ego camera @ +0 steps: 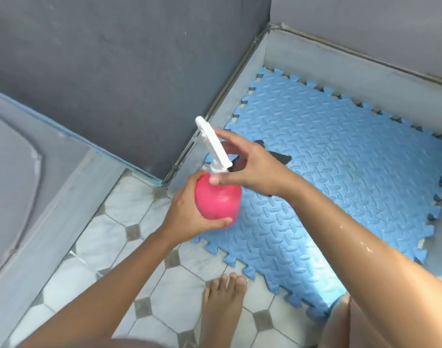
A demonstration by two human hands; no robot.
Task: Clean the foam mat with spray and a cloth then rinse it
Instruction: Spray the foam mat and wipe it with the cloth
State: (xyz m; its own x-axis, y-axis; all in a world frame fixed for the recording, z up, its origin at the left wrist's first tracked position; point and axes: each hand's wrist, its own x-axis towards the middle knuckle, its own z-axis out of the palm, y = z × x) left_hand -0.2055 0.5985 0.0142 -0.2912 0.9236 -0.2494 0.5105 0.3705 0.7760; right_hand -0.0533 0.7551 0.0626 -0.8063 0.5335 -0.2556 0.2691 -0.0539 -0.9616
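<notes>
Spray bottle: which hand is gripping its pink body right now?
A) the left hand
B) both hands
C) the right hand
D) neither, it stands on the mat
A: the left hand wraps round the pink body of the spray bottle, while the right hand is higher up, its thumb and fingers at the white spray head.

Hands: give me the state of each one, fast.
Left hand: grips the pink spray bottle round its body.
Right hand: thumb and fingers curled round the bottle's white spray head.
</notes>
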